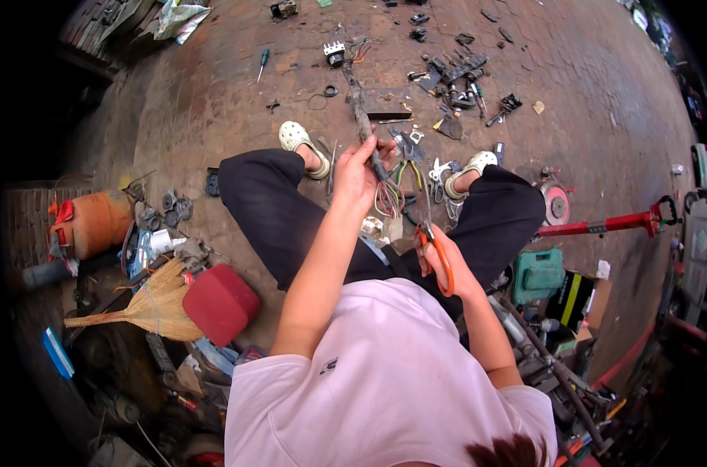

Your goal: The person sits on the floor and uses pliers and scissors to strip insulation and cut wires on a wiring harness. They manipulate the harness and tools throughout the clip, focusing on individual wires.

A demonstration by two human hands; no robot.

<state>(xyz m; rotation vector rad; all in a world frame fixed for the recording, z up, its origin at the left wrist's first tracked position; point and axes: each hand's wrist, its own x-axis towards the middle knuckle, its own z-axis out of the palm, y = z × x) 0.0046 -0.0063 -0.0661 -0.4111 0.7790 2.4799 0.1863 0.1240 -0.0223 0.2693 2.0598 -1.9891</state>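
Note:
My left hand (pixel 357 170) is closed around a thick wiring harness (pixel 359 101) wrapped in dark, dirty tape. A black and white connector (pixel 335 53) sits at its far end. From the near end, below my fingers, loose coloured wires (pixel 387 199) fan out. My right hand (pixel 449 261) grips orange-handled scissors (pixel 446 272) to the right of the wire ends, with the metal part pointing away from me. How far its blades are apart is too small to tell. Past my right hand, a silver pair of scissors (pixel 437 173) lies on the ground by my right shoe.
Ahead lie a screwdriver (pixel 263 64) and a pile of black parts (pixel 461 78). At left are an orange gas cylinder (pixel 96 224), a straw broom (pixel 151 305) and a red container (pixel 222 303). A red jack-like tool (pixel 602 226) and a green case (pixel 538 275) are at right.

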